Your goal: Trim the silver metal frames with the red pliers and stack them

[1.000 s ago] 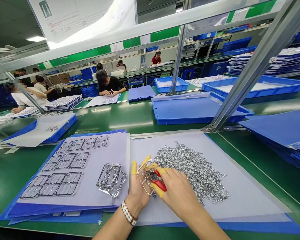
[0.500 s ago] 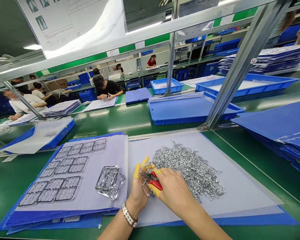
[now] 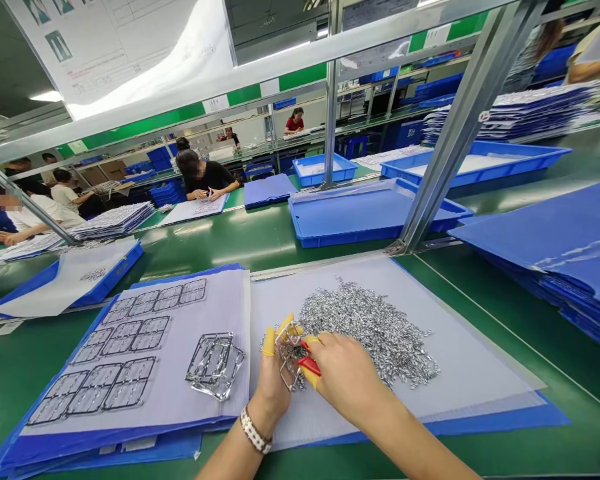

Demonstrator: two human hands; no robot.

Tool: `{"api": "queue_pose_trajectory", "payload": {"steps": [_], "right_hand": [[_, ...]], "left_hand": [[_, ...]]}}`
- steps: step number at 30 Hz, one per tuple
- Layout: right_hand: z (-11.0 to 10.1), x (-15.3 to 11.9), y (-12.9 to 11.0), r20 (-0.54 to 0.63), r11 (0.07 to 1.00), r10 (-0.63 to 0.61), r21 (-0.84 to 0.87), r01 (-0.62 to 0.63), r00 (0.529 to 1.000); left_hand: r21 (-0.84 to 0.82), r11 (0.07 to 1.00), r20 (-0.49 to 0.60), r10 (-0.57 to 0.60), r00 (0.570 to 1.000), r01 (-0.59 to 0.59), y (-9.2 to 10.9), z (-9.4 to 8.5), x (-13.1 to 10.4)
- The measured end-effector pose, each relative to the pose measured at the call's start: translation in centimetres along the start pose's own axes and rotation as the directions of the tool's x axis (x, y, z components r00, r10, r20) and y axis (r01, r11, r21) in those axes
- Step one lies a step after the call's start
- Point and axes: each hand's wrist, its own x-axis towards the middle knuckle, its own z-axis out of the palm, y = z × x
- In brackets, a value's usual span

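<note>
My left hand (image 3: 273, 380), with yellow covers on its fingertips, holds a small metal frame (image 3: 286, 363) upright at the near edge of the pile. My right hand (image 3: 343, 373) is closed round red-handled pliers (image 3: 310, 365), whose tips meet the frame and are hidden there. Behind and right of both hands a heap of small silver metal pieces (image 3: 365, 327) lies on a white sheet (image 3: 475, 360). To the left, several flat metal frames (image 3: 130, 383) lie in rows on another sheet, beside a loose stack of frames (image 3: 215, 363).
Blue trays (image 3: 350, 213) stand beyond the work sheets, behind a slanted metal post (image 3: 460, 127). Blue sheets (image 3: 555, 240) are stacked at the right. A tray with paper (image 3: 115, 270) is at the left. A person in black (image 3: 207, 177) works across the bench.
The view has shifted slightly, so the bench items appear a little further left. Both hands keep their hold on the frame and pliers.
</note>
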Motion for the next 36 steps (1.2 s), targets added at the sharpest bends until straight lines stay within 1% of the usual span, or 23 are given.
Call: {"api": "queue_pose_trajectory", "payload": {"steps": [3, 6, 12, 16, 18, 21, 23, 26, 29, 33, 36], "right_hand": [[0.1, 0.1, 0.9, -0.023, 0.998, 0.056, -0.027, -0.056, 0.998], [0.0, 0.4, 1.5, -0.01, 0.995, 0.094, -0.044, -0.095, 0.996], [0.3, 0.8, 1.6, 0.012, 0.996, 0.084, -0.018, -0.084, 0.996], [0.6, 0.8, 1.5, -0.001, 0.997, 0.076, -0.032, -0.076, 0.997], [0.7, 0.7, 1.5, -0.012, 0.996, 0.073, -0.047, -0.073, 0.997], [0.7, 0.4, 1.6, -0.03, 0.995, 0.083, -0.054, -0.085, 0.996], [0.7, 0.0, 1.8, -0.038, 0.994, 0.102, -0.046, -0.104, 0.994], [1.0, -0.7, 2.3, -0.02, 0.991, 0.125, -0.042, -0.126, 0.992], [1.2, -1.1, 2.4, 0.009, 0.992, 0.122, -0.041, -0.121, 0.993], [1.3, -1.2, 2.0, 0.045, 0.992, 0.122, -0.036, -0.121, 0.991], [1.2, -1.2, 1.9, 0.048, 0.993, 0.112, -0.029, -0.111, 0.993]], "left_hand": [[-0.048, 0.993, 0.014, -0.103, 0.995, 0.104, 0.3, 0.1, -0.1], [-0.078, 0.987, 0.042, -0.138, 0.99, 0.141, 0.4, 0.0, -0.1], [-0.052, 0.99, 0.028, -0.131, 0.991, 0.132, 0.3, 0.2, -0.1], [0.0, 0.996, 0.009, -0.084, 0.996, 0.084, 0.1, 0.3, -0.2], [0.014, 0.997, -0.002, -0.078, 0.997, 0.078, 0.1, 0.4, -0.2], [-0.029, 0.993, 0.007, -0.115, 0.993, 0.116, 0.3, 0.4, -0.2], [-0.085, 0.986, 0.041, -0.141, 0.989, 0.144, 0.6, 0.4, -0.1], [-0.138, 0.977, 0.088, -0.15, 0.985, 0.161, 0.8, 0.3, 0.0], [-0.144, 0.979, 0.094, -0.133, 0.987, 0.146, 0.9, 0.2, 0.2], [-0.109, 0.989, 0.082, -0.089, 0.993, 0.098, 0.7, 0.4, 0.2], [-0.102, 0.992, 0.077, -0.062, 0.995, 0.07, 0.6, 0.6, 0.1]]}}
